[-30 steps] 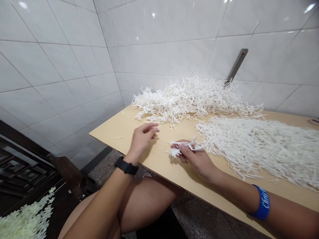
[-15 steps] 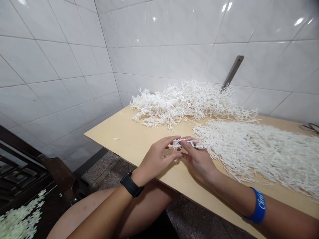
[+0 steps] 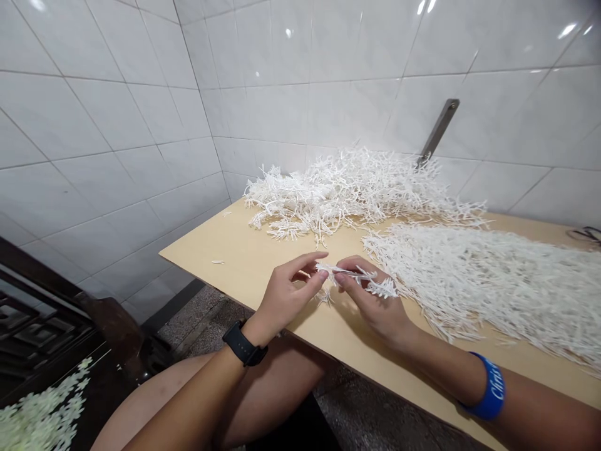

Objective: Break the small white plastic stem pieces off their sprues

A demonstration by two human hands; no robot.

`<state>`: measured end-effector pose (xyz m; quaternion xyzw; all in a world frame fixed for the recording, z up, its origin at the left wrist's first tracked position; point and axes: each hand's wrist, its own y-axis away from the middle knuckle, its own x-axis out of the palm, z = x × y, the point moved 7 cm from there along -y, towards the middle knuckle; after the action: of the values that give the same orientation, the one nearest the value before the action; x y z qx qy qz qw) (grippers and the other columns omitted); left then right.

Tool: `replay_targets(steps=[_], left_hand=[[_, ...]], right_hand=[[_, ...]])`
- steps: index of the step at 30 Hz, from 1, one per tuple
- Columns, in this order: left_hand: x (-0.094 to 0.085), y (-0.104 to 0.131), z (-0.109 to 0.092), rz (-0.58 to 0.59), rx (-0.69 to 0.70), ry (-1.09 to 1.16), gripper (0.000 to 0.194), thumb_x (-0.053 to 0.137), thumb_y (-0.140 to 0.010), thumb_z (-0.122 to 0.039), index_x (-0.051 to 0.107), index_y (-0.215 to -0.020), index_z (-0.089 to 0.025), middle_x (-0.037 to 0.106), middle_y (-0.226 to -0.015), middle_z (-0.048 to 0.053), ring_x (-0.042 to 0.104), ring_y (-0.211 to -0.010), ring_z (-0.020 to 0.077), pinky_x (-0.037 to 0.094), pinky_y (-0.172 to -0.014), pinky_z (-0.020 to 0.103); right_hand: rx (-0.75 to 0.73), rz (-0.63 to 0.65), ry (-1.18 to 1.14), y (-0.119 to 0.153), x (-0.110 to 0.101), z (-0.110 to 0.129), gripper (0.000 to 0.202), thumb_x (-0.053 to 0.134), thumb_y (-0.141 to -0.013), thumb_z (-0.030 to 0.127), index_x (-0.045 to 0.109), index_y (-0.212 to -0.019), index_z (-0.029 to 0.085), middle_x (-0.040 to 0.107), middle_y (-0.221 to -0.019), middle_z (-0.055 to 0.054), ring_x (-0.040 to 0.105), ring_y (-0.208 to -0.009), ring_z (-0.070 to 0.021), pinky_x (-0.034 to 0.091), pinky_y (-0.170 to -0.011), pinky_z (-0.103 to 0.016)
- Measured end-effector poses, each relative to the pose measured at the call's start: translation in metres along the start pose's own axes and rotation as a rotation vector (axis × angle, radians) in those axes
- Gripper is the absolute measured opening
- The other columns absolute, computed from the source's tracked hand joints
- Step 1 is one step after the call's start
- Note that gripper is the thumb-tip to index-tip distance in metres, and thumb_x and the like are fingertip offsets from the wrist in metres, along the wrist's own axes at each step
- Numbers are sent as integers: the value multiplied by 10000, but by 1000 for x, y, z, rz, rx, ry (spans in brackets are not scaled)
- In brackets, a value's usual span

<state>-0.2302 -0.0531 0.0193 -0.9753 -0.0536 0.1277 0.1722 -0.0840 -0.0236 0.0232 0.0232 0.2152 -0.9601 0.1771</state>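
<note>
Behind and along the left, pale tiled walls, glossy with small lamp reflections. In front, a light wooden surface, far edge toward the wall, left corner jutting out above a speckled floor. Across the right part, reaching nearly to the near edge, a flat, dense spread of white strands. Along the far edge, looser and taller, a tangled heap of white sprigs. Left of the surface and lower down, dark carved woodwork; beneath it, pale green flower-shaped pieces.

Over the surface, just in from the near edge, right hand pinching a small bunch of white sprigs between thumb and bent fingers. Close by, left hand narrowly curled at the other end of that bunch; impossible to tell whether pinching or only touching.

Leaning up against the wall behind the heap, a grey metal bar. On the right forearm, a blue wristband, printed in white with the readable letters "Chris". On the left wrist, a black watch.

Held clear of the surface, the bunch itself, frilled tips fanning out over the right fingers. Smallest of all, stray bits under the hands and thin loose strands near the left corner.
</note>
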Motion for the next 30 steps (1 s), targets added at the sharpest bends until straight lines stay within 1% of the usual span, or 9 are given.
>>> replay_targets(steps=[4,9,13,16,18,22,24,26,30], left_hand=[[2,-1,7,37,-44,75,249,638,-841,-357,683,-992,-163,688,-922,54,623,-775,142,493,-682,230],[1,-4,8,153,-61,54,226,624,-838,-368,634,-825,-143,630,-785,26,566,-727,134,442,-659,234],[9,-2,5,295,-104,72,350,580,-842,-466,562,-691,-150,530,-649,-12,480,-632,112,391,-615,235],[13,-2,6,360,-124,98,434,545,-845,-527,510,-617,-159,471,-592,-20,438,-591,105,374,-601,244],[1,-7,11,297,-145,125,452,550,-839,-534,473,-585,-168,430,-565,-28,407,-553,97,363,-569,242],[-57,-24,28,-84,-191,167,419,586,-811,-526,466,-605,-181,449,-580,-30,405,-521,85,353,-501,220],[-69,-27,31,-116,-187,89,331,632,-789,-468,553,-667,-170,533,-631,-10,481,-570,95,387,-514,214],[-59,-26,35,-44,-219,-16,241,658,-773,-396,638,-741,-157,611,-671,11,529,-590,109,421,-528,221],[-21,-17,35,54,-204,-86,184,608,-807,-296,709,-866,-155,719,-810,55,640,-728,160,500,-663,261]], right_hand=[[143,111,-80,2,11,-10,255,673,-801,413,575,-898,199,586,-718,9,538,-616,-131,428,-583,-275],[297,262,-98,2,20,-22,297,678,-786,459,567,-800,184,514,-581,42,447,-537,-107,355,-544,-262],[312,325,-217,4,22,-27,301,653,-809,455,558,-707,188,512,-587,23,448,-557,-119,356,-558,-273],[406,333,-358,8,24,-33,282,675,-789,422,534,-690,198,474,-564,39,411,-521,-109,329,-525,-258],[467,379,-411,13,27,-33,309,704,-753,419,505,-660,201,429,-527,55,371,-487,-98,290,-493,-245],[466,430,-373,17,25,-28,374,720,-731,434,469,-588,197,429,-516,47,361,-480,-93,272,-479,-243],[443,375,-381,14,21,-31,328,702,-760,421,512,-625,192,475,-547,34,404,-506,-103,300,-501,-251],[415,299,-404,9,17,-36,280,691,-781,406,555,-669,188,500,-574,29,429,-531,-109,321,-525,-258],[426,169,-476,0,14,-46,265,726,-756,400,576,-702,189,459,-577,45,391,-523,-96,300,-508,-252]])
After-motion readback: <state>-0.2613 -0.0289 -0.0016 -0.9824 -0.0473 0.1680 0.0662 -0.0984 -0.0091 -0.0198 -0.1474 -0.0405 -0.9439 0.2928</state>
